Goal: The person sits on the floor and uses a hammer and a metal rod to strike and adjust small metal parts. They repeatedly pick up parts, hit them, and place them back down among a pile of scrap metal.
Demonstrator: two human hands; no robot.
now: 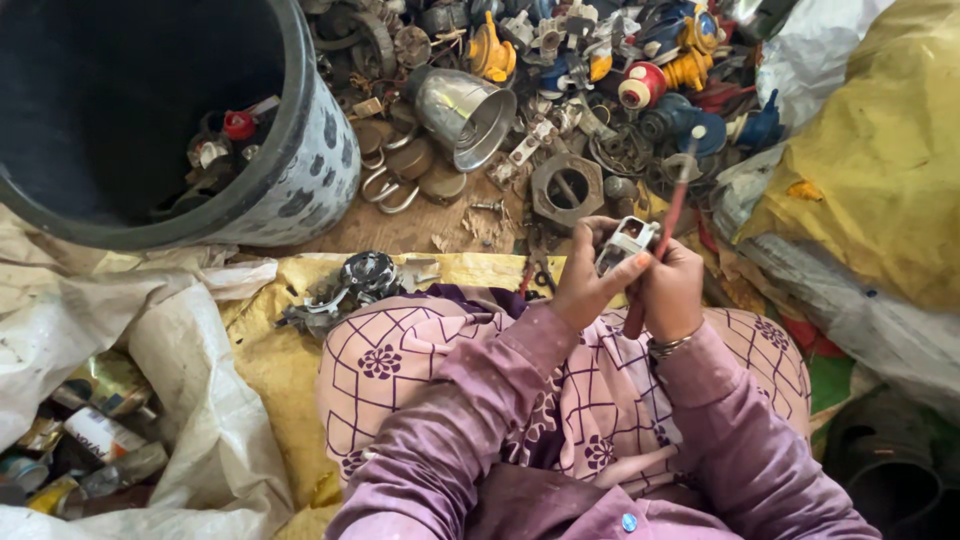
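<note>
Two hands, one small metal fitting point(625, 243).
It is pinched in the left hand point(585, 285); the red-handled screwdriver point(668, 225), gripped by the right hand point(672, 290), is best kept square.

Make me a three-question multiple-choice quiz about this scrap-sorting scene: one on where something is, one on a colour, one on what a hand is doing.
1. Where does the big dark bucket stand?
A. upper left
B. lower right
C. on the person's lap

2. What colour are the person's sleeves?
A. green
B. purple
C. white

3. What is the right hand doing?
A. resting open on the knee
B. reaching into the bucket
C. gripping a red-handled tool against the small metal part held in the left hand

Answers:
1 A, the bucket fills the upper left corner beside the heap of metal scrap.
2 B, both sleeves are purple.
3 C, the right hand's fingers are closed round the tool, whose shaft meets the part that the left hand holds.
</note>
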